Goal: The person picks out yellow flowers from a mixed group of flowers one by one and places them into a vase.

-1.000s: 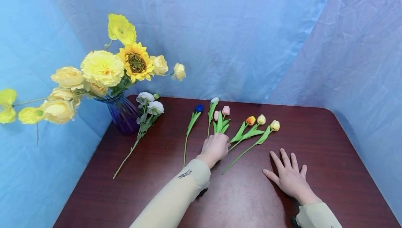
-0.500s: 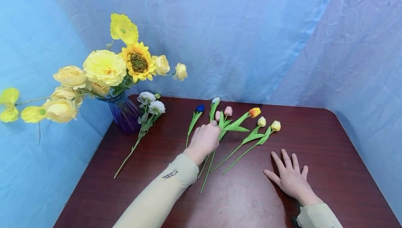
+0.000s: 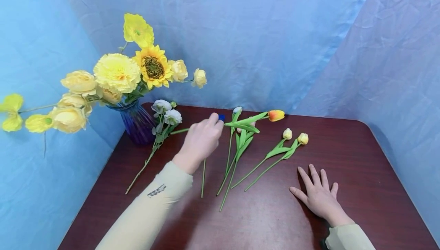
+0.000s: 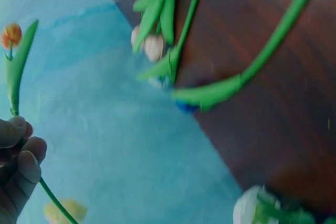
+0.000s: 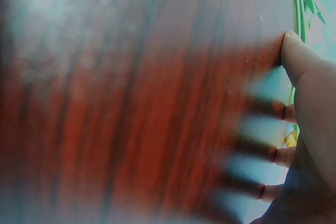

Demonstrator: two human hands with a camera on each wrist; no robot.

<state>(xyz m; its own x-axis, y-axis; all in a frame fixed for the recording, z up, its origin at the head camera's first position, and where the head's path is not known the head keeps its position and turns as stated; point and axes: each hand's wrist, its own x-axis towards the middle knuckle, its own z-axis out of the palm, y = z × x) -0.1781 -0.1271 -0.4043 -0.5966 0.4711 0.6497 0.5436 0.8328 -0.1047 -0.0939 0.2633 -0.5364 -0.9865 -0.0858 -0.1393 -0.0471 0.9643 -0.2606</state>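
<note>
Tulip (image 3: 276, 115) in L hand (image 3: 200, 142), mid-table (image 3: 343, 135)

Counting in the head view: six tulips total, one orange tulip (image 3: 276, 115) being held up off the table (image 3: 343, 158), five lying flat. One white-flowered stem (image 3: 164, 118) lying by one blue vase (image 3: 136, 122). Two hands showing.

I see the vase (image 3: 135, 124) at the desk's (image 3: 361, 154) far left corner, a flower sprig (image 3: 156, 135) lying just right of it. My left hand (image 3: 201, 140) holds one tulip (image 3: 254, 118) above the loose tulips (image 3: 240, 154) mid-desk. My right hand (image 3: 317, 194) lies flat on the desk, nearer me, right of them.
</note>
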